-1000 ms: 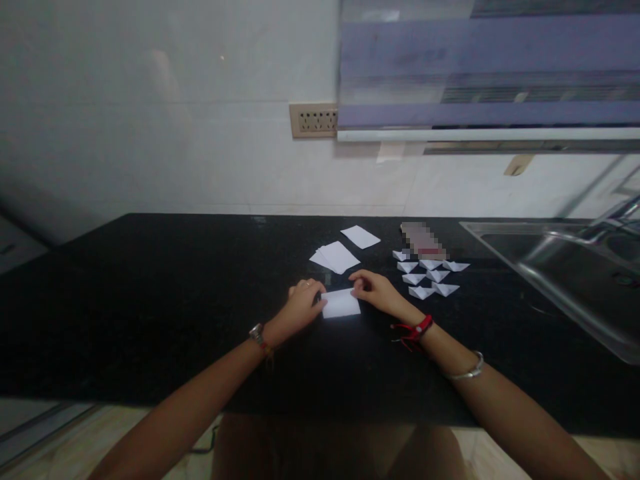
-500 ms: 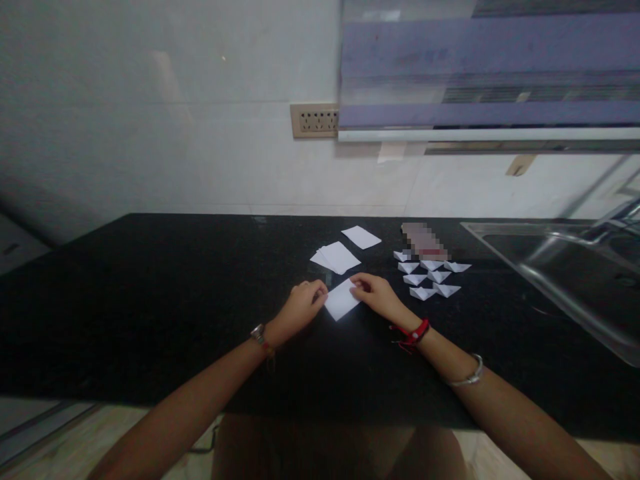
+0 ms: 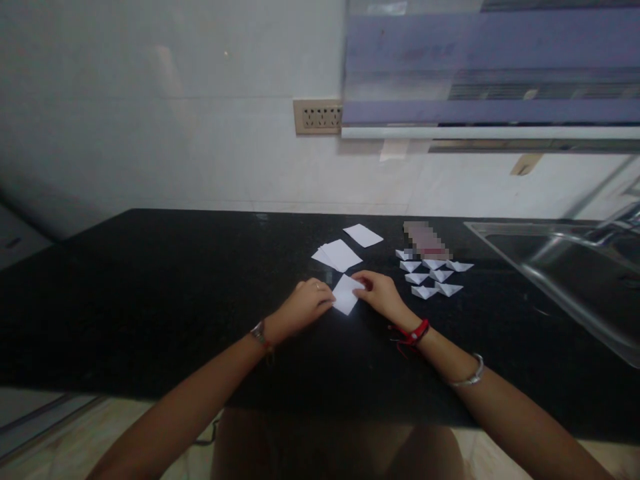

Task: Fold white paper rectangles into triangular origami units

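A small white sheet of paper (image 3: pixel 346 295) lies on the dark counter between my hands, one corner pointing toward me. My left hand (image 3: pixel 309 301) has its fingers closed at the sheet's left corner. At the right corner, my right hand (image 3: pixel 377 291) pinches the paper between thumb and fingers. Just beyond are several loose white sheets (image 3: pixel 341 255), overlapping, and another white sheet pile (image 3: pixel 363 235) sits farther back. To the right of my right hand stand several small folded paper boats (image 3: pixel 424 291) in loose rows.
Behind the paper boats lies a flat, pixelated pinkish object (image 3: pixel 427 240). A steel sink (image 3: pixel 530 273) is set into the black counter (image 3: pixel 150 293) at the right. On the wall are a socket strip (image 3: pixel 320 118) and a purple blind (image 3: pixel 490 60).
The sheet between my hands has turned, so a corner now points toward me. My left hand has shifted slightly right along with it. The right hand stays at the sheet's right side.
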`<state>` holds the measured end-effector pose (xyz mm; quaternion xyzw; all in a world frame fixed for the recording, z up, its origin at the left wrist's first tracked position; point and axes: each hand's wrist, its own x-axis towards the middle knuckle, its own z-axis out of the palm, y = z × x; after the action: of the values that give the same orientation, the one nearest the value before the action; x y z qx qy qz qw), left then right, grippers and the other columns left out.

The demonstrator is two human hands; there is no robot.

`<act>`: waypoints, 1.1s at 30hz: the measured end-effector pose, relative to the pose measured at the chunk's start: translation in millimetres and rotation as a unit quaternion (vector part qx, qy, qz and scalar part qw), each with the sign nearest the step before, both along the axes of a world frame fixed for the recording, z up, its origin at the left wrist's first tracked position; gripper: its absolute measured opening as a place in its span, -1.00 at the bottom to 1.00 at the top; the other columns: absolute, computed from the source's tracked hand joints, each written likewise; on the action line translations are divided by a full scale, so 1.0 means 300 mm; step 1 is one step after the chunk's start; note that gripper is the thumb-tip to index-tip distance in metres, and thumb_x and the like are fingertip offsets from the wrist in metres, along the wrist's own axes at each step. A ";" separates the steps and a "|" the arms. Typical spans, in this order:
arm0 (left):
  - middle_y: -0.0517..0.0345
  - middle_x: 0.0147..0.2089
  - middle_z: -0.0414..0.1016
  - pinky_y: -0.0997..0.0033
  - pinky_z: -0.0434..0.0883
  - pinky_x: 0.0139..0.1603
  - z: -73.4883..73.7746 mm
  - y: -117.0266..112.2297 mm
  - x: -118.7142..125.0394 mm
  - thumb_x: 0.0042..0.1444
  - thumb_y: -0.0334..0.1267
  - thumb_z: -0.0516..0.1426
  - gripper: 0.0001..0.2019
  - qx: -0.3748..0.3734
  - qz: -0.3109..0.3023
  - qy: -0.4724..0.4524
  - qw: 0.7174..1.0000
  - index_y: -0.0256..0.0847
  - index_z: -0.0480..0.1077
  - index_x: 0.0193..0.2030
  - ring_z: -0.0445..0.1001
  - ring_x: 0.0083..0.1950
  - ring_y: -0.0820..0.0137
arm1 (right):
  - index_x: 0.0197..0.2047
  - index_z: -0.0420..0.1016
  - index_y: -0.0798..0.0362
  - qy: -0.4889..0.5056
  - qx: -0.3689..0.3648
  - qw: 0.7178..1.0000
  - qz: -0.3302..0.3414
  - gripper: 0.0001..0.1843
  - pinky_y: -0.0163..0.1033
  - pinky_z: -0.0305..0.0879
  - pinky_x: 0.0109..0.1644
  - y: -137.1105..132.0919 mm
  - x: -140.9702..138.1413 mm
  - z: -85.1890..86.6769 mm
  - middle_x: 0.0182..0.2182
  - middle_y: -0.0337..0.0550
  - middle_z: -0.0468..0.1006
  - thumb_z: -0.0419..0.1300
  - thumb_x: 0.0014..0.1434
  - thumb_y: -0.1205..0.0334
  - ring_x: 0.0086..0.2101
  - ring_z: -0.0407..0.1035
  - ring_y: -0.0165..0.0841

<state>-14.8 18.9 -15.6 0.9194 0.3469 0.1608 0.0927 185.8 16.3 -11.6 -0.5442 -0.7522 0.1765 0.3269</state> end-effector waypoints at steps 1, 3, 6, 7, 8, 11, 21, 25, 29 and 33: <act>0.15 -0.17 0.40 0.33 0.19 -0.09 0.007 0.002 -0.006 0.11 -0.28 -0.02 -0.82 -0.006 -0.018 0.003 1.000 -0.15 0.38 -0.22 0.26 -0.10 0.36 | -0.24 0.44 0.15 -0.007 0.010 1.000 0.003 -0.68 -0.33 0.18 -0.38 -0.003 -0.004 0.004 -0.45 -0.19 0.44 0.14 -0.15 0.46 -0.49 0.24 -0.45; 0.14 -0.18 0.42 0.36 0.20 -0.08 0.020 0.007 -0.020 0.13 -0.31 -0.05 -0.79 -0.015 -0.048 -0.002 0.999 -0.18 0.38 -0.20 0.28 -0.12 0.39 | -0.17 0.41 0.19 -0.018 0.031 0.999 0.008 -0.59 -0.33 0.21 -0.38 -0.007 -0.013 0.006 -0.37 -0.12 0.42 0.14 -0.18 0.49 -0.47 0.25 -0.44; 0.13 -0.17 0.43 0.39 0.18 -0.03 0.035 0.013 -0.040 0.14 -0.33 -0.06 -0.78 -0.029 -0.083 -0.018 0.996 -0.19 0.38 -0.18 0.28 -0.10 0.41 | -0.26 0.45 0.21 -0.032 0.055 0.998 0.016 -0.67 -0.32 0.23 -0.35 -0.008 -0.023 0.002 -0.30 -0.05 0.39 0.12 -0.19 0.51 -0.42 0.28 -0.41; 0.13 -0.15 0.43 0.38 0.17 -0.02 0.037 0.015 -0.046 0.14 -0.34 -0.06 -0.78 -0.035 -0.091 -0.020 0.995 -0.18 0.38 -0.17 0.28 -0.09 0.41 | -0.32 0.47 0.20 -0.038 0.060 0.997 0.020 -0.72 -0.32 0.24 -0.32 -0.008 -0.025 0.001 -0.30 -0.04 0.40 0.11 -0.18 0.52 -0.39 0.29 -0.40; 0.15 -0.12 0.42 0.37 0.16 -0.01 0.038 0.017 -0.051 0.13 -0.34 -0.06 -0.77 -0.041 -0.097 -0.017 0.994 -0.15 0.38 -0.17 0.26 -0.07 0.41 | -0.37 0.47 0.19 -0.045 0.064 0.997 0.026 -0.76 -0.31 0.24 -0.29 -0.009 -0.026 0.001 -0.31 -0.05 0.40 0.10 -0.17 0.53 -0.36 0.29 -0.38; 0.22 -0.01 0.35 0.29 0.12 0.03 0.037 0.020 -0.064 0.13 -0.34 -0.06 -0.76 -0.057 -0.092 0.004 0.994 -0.06 0.37 -0.16 0.19 0.03 0.36 | -0.37 0.47 0.18 -0.065 0.066 0.994 0.050 -0.77 -0.30 0.22 -0.24 -0.013 -0.029 0.004 -0.35 -0.07 0.44 0.07 -0.12 0.53 -0.32 0.31 -0.36; 0.24 0.07 0.27 0.26 0.06 0.04 0.030 0.019 -0.058 0.16 -0.34 -0.13 -0.74 -0.076 -0.060 0.026 0.995 -0.05 0.31 -0.12 0.12 0.07 0.33 | -0.21 0.42 0.17 -0.049 -0.010 0.999 0.022 -0.67 -0.32 0.19 -0.35 -0.010 -0.017 -0.001 -0.37 -0.12 0.48 0.13 -0.13 0.45 -0.45 0.30 -0.40; 0.25 0.08 0.26 0.28 0.07 0.01 0.023 0.020 -0.054 0.16 -0.34 -0.13 -0.75 -0.069 -0.063 0.027 0.995 -0.06 0.31 -0.15 0.15 0.02 0.35 | -0.34 0.43 0.20 -0.043 -0.026 0.999 0.003 -0.76 -0.35 0.17 -0.41 -0.011 -0.015 -0.001 -0.48 -0.16 0.43 0.15 -0.18 0.47 -0.49 0.26 -0.42; 0.26 0.09 0.24 0.28 0.07 0.00 0.015 0.021 -0.055 0.15 -0.35 -0.12 -0.75 -0.067 -0.059 0.032 0.995 -0.05 0.30 -0.14 0.16 0.00 0.35 | -0.42 0.44 0.16 -0.029 -0.026 0.998 0.054 -0.82 -0.38 0.16 -0.42 -0.020 -0.014 0.005 -0.51 -0.19 0.43 0.09 -0.14 0.52 -0.50 0.27 -0.45; 0.28 0.08 0.26 0.29 0.07 0.02 0.016 0.027 -0.062 0.15 -0.35 -0.12 -0.74 -0.083 -0.054 0.027 0.995 -0.01 0.30 -0.12 0.16 0.00 0.36 | -0.37 0.45 0.14 -0.061 -0.009 0.991 0.118 -0.79 -0.37 0.18 -0.39 -0.025 -0.004 0.008 -0.45 -0.17 0.47 0.08 -0.10 0.52 -0.48 0.28 -0.45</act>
<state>-33.3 27.1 -10.8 0.9297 0.3116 0.1016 0.1680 184.5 8.6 -9.1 -0.4641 -0.8282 0.1874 0.2522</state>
